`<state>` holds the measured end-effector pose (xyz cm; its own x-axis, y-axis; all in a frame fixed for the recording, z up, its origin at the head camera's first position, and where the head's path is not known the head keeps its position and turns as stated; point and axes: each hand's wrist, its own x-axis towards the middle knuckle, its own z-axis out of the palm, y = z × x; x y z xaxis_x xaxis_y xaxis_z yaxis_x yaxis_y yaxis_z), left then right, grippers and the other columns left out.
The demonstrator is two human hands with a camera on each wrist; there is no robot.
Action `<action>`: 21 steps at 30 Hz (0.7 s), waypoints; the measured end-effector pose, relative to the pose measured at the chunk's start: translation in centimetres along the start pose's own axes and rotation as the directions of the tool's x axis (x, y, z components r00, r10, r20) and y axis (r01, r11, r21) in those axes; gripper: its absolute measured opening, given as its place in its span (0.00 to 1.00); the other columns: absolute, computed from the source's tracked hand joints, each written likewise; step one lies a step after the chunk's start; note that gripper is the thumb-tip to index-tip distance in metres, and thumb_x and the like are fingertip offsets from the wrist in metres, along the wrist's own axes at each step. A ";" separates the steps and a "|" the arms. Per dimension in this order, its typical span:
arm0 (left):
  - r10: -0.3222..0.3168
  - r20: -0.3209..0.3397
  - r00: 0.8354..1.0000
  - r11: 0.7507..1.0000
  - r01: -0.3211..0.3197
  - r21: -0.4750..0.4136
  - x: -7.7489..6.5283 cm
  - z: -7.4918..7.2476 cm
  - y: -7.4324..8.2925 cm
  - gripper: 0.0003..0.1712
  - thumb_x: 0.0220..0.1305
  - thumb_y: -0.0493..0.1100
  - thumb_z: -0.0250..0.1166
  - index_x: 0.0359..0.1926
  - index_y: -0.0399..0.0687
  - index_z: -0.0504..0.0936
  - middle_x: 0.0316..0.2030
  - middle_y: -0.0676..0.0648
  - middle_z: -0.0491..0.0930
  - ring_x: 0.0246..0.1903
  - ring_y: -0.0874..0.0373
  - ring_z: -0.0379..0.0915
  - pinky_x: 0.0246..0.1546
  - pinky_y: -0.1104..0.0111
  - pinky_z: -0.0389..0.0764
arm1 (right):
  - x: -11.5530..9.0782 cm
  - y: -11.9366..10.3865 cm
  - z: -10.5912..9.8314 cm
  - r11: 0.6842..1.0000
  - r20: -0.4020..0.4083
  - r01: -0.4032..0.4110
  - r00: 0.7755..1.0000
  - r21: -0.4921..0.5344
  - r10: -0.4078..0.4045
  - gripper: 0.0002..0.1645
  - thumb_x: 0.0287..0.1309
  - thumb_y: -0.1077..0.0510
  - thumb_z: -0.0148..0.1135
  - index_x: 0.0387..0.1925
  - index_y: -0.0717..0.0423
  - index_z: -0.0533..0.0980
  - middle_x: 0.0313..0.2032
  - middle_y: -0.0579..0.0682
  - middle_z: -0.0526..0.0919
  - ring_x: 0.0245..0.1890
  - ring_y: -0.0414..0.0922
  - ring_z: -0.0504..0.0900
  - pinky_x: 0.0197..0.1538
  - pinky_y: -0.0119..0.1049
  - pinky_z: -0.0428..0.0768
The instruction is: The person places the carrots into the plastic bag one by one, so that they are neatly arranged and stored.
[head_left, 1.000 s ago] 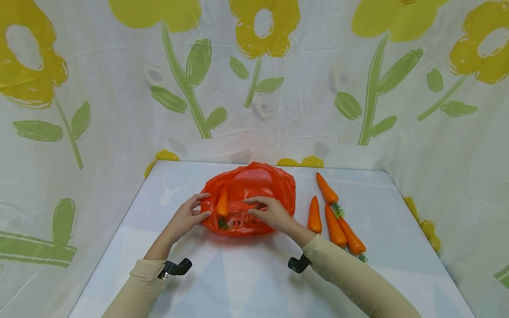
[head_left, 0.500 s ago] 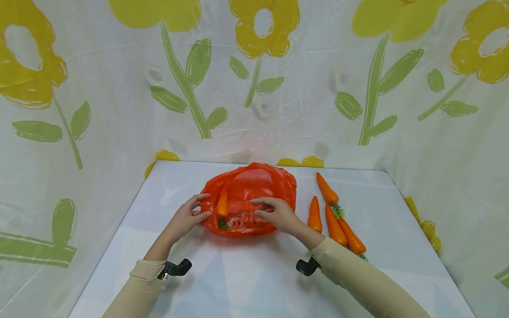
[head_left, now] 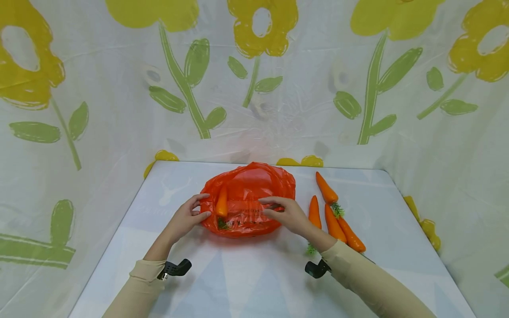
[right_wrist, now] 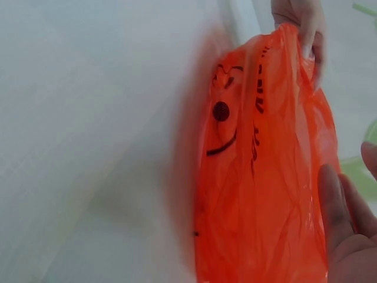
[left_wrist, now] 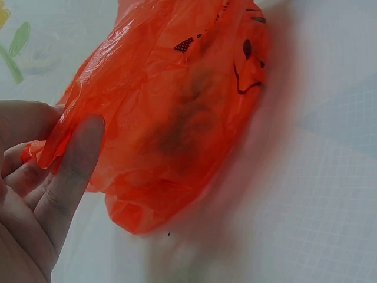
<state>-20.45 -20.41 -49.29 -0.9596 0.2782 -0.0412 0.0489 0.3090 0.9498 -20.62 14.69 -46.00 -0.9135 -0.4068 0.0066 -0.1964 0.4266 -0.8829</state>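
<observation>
A red plastic bag (head_left: 254,181) with black print lies with its mouth spread towards the camera. Inside its left part is an orange carrot (head_left: 222,204) with green leaves at the near end. My left hand (head_left: 184,217) pinches the bag's left edge between thumb and fingers, clearly seen in the left wrist view on the bag's film (left_wrist: 147,118). My right hand (head_left: 289,215) hovers over the right side of the bag, its fingers extended and slightly apart, holding nothing. In the right wrist view its thumb (right_wrist: 334,203) is close to the bag (right_wrist: 265,194); contact cannot be told.
Several carrots lie on the table right of the bag: one at the back (head_left: 327,189), one partly behind my right forearm (head_left: 314,211), and others (head_left: 351,235) beside it. The pale table (head_left: 222,282) is ringed by a flowered curtain (head_left: 302,101).
My right hand has drifted to the right across the bag, uncovering more of its inside. The left hand keeps its hold on the bag edge; the carrots stay where they were.
</observation>
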 end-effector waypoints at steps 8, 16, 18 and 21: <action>-0.016 -0.005 1.000 1.000 0.016 -0.004 -0.2 0.0 0.3 0.33 0.70 0.40 0.66 0.72 0.44 0.65 0.65 0.31 0.68 0.48 0.43 0.83 0.43 0.63 0.87 | -0.8 0.3 -0.6 0.999 -0.007 -0.005 1.000 0.034 0.006 0.20 0.67 0.53 0.67 0.60 0.43 0.82 0.53 0.47 0.84 0.46 0.48 0.81 0.46 0.35 0.84; -0.012 -0.001 1.000 1.000 0.012 -0.006 -0.1 -0.1 0.1 0.33 0.71 0.40 0.66 0.72 0.43 0.65 0.66 0.30 0.68 0.48 0.44 0.83 0.43 0.63 0.87 | -1.4 0.9 -1.0 0.995 -0.014 0.033 0.999 0.091 -0.032 0.20 0.68 0.56 0.66 0.60 0.48 0.81 0.57 0.50 0.84 0.47 0.49 0.84 0.48 0.34 0.85; -0.010 0.000 1.000 1.000 0.010 -0.007 -0.1 -0.1 0.0 0.33 0.71 0.40 0.66 0.72 0.43 0.65 0.66 0.29 0.67 0.48 0.44 0.83 0.43 0.63 0.87 | -1.7 1.1 -1.1 0.995 -0.018 0.043 0.999 0.087 -0.042 0.20 0.68 0.56 0.66 0.60 0.48 0.81 0.57 0.49 0.84 0.47 0.48 0.83 0.48 0.33 0.84; -0.011 -0.004 1.000 1.000 0.011 -0.001 -0.1 0.0 0.1 0.33 0.71 0.41 0.66 0.72 0.42 0.65 0.66 0.29 0.68 0.49 0.44 0.83 0.44 0.63 0.87 | -2.1 1.4 -1.2 0.996 -0.024 0.056 0.998 0.074 -0.055 0.20 0.69 0.56 0.65 0.61 0.50 0.81 0.56 0.50 0.84 0.46 0.48 0.82 0.47 0.34 0.84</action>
<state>-20.36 -20.43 -49.20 -0.9611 0.2715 -0.0503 0.0382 0.3114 0.9495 -19.42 17.16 -46.67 -0.9098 -0.4097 0.0663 -0.2207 0.3422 -0.9133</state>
